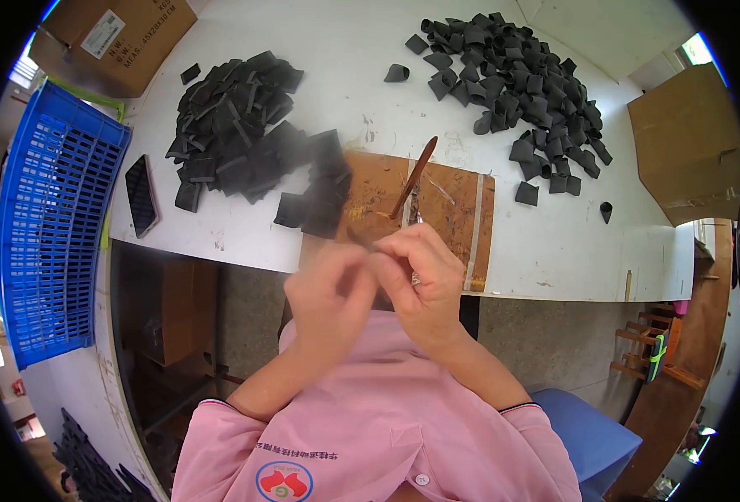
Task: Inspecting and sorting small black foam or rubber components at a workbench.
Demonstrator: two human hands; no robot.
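Note:
My left hand [330, 289] and my right hand [424, 284] meet in front of the table's near edge, fingertips together. Both are closed in a pinch on a small black piece [361, 239], mostly hidden by the fingers. Motion blurs the left hand. Just beyond them, a brown board [462, 222] lies on the table, with a pointed reddish-brown stick [416, 174] slanting up from it. Flat black pieces [236, 125] are heaped to the left, and several [324, 184] lie spread over the board's left edge. Folded, loop-like black pieces [504, 75] form a heap at the far right.
A phone [141, 197] lies near the left edge of the white table [349, 105], beside a blue plastic basket [56, 217]. Cardboard boxes stand at the far left [140, 58] and right [688, 142]. A blue stool [587, 435] is at my right.

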